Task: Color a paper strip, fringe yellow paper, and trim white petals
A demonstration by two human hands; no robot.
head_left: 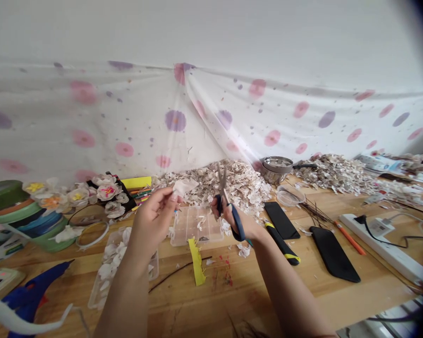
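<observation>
Near the clear box [181,221], your left fingers [164,193] pinch a white petal [186,187] by one edge, likely leaving the rest exposed; right fingers [228,214] curl round the scissors [223,185].

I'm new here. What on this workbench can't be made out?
In the head view:
White petal-like piece: pinched end hidden by the left hand.
Scissors: part of the handles covered by the right hand.
Clear box of white pieces: partly behind the left forearm.
Beige device: cut off by the left edge.
Red scraps: too small to identify.
</observation>
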